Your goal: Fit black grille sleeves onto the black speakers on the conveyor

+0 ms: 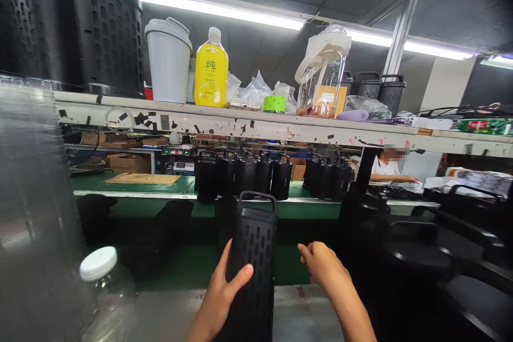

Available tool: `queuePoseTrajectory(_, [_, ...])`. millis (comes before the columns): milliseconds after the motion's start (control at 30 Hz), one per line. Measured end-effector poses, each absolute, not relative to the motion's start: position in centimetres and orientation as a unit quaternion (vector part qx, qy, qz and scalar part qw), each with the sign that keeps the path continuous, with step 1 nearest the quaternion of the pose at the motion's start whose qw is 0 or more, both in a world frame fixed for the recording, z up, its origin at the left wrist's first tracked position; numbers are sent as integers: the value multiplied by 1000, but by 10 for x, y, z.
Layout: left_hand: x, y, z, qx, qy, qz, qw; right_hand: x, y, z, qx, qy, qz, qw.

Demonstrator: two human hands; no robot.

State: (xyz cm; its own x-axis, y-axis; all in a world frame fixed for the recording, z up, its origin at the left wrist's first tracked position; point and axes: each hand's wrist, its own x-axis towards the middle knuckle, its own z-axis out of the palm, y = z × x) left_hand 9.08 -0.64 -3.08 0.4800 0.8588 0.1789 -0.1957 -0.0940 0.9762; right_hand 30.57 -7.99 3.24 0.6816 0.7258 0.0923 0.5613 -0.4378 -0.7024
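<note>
A tall black slotted casing with a carrying handle stands upright in front of me. My left hand grips it from the left, with the thumb across its slotted front. My right hand is apart from the casing, off to its right. Its fingers are curled in and the thumb and forefinger meet. Whether anything small is between them cannot be seen. The casing's lower end runs out of the picture at the bottom.
Several black casings stand on the green bench beyond; more dark ones crowd the right. Overhead, a shelf carries a white tumbler, a yellow bottle and a clear jug. A white-capped jar stands at lower left. A person sits far right.
</note>
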Motion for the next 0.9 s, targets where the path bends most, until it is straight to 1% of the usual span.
queuePoseTrajectory(100, [92,-7,-31,605,272,428,614,310,-78,25,-829,-389,81,394])
queuePoseTrajectory(167, [92,-8,-31,605,274,429,613,307,-75,24,-806,-408,83,421])
queuePoseTrajectory(300, [93,-7,-32,606,276,434,607,292,-69,27,-734,-448,151,489])
queuePoseTrajectory(400, [93,-7,-34,607,272,438,604,274,-63,34,-682,-448,179,550])
queuePoseTrajectory(567, [95,-11,-32,619,273,441,589,243,-55,38,-633,-426,219,608])
queuePoseTrajectory(633, [96,-17,-28,637,283,459,551,236,-55,39,-619,-408,211,637])
queuePoseTrajectory(767, [98,-33,-15,675,297,513,440,233,-60,44,-576,-371,177,706])
queuePoseTrajectory(900, [97,-41,-5,682,302,540,390,232,-66,49,-507,-376,195,751])
